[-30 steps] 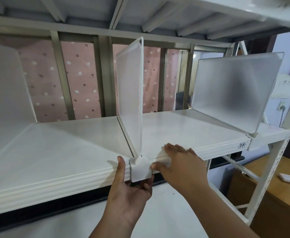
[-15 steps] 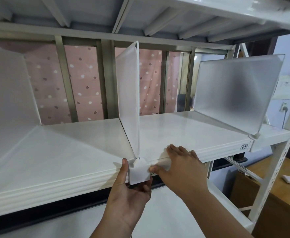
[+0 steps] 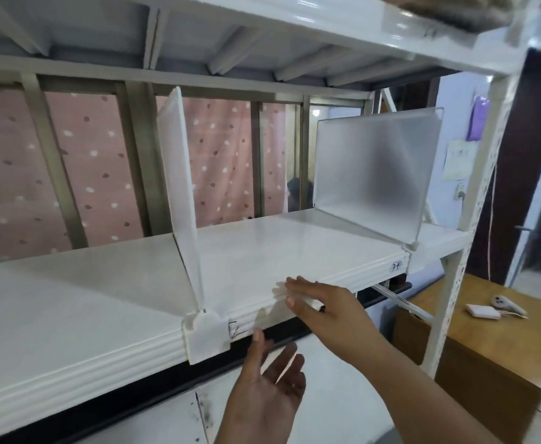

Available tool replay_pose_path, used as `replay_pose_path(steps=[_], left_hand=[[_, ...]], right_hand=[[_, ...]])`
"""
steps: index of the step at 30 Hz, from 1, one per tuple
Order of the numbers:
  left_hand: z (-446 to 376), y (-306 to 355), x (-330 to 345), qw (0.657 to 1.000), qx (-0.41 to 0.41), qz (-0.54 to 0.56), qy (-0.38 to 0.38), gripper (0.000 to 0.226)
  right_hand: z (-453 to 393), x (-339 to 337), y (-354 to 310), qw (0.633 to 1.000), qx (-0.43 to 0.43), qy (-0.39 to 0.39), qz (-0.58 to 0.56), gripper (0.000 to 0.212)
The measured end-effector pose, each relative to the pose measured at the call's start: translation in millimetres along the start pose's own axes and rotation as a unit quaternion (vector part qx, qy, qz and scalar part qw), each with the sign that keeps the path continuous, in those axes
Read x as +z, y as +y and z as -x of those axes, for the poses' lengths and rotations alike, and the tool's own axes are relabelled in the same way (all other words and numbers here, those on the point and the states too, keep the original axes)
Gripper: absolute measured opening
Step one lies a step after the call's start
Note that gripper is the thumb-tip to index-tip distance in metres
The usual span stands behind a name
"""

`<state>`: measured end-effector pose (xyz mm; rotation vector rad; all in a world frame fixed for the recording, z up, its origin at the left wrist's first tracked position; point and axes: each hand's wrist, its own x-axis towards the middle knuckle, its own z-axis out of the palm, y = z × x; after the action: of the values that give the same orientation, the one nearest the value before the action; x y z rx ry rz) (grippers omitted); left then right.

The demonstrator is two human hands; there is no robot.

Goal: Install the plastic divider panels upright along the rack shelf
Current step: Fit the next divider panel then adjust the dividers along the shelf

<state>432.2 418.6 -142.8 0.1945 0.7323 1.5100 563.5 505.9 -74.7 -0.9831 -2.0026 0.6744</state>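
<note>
The white metal rack shelf (image 3: 86,302) carries the frosted plastic divider panel (image 3: 179,187) upright, its white clip foot (image 3: 206,336) hooked over the front lip — this step looks finished. Both hands are spread and empty: right hand (image 3: 322,307) touching the lip, left hand (image 3: 269,389) below. Next, probably fetching another panel.

Shelf (image 3: 86,302): glossy white, black band beneath its front edge. Middle divider (image 3: 179,193): frosted translucent white, with opaque white clip (image 3: 206,334). Right divider (image 3: 371,174): same frosted white. Curtain (image 3: 96,168) behind rack: pink, dotted white and dusty mauve. Window frame (image 3: 134,161): dull olive-beige. Counter (image 3: 474,354): honey-brown wood. Wall (image 3: 454,123): pale lavender, with a purple item (image 3: 479,118) hanging.
</note>
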Motion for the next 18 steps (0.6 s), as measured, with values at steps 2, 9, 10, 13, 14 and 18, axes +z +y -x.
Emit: replay_pose_path(steps=[2,9,10,13,14,18], left_hand=[[-10,-13,17,1.000,-0.020,-0.014,-0.015,0.088],[-48,-58,94,0.991,-0.115,-0.029,-0.070,0.091],[-55,-66,106,0.988,-0.128,-0.027,-0.077,0.092],[-76,-84,139,0.986,-0.139,-0.028,-0.092,0.086],[-84,-90,148,0.986,-0.138,-0.029,-0.095,0.079],[-112,-109,178,0.986,-0.135,-0.021,-0.099,0.065]], right_hand=[[0,-20,9,1.000,0.003,0.006,0.021,0.042],[-8,-119,50,0.982,0.096,0.075,0.142,0.059],[-9,-133,59,0.978,0.111,0.080,0.157,0.060],[-12,-173,82,0.963,0.148,0.094,0.207,0.060],[-13,-185,90,0.956,0.157,0.101,0.226,0.060],[-18,-223,121,0.944,0.184,0.115,0.250,0.062]])
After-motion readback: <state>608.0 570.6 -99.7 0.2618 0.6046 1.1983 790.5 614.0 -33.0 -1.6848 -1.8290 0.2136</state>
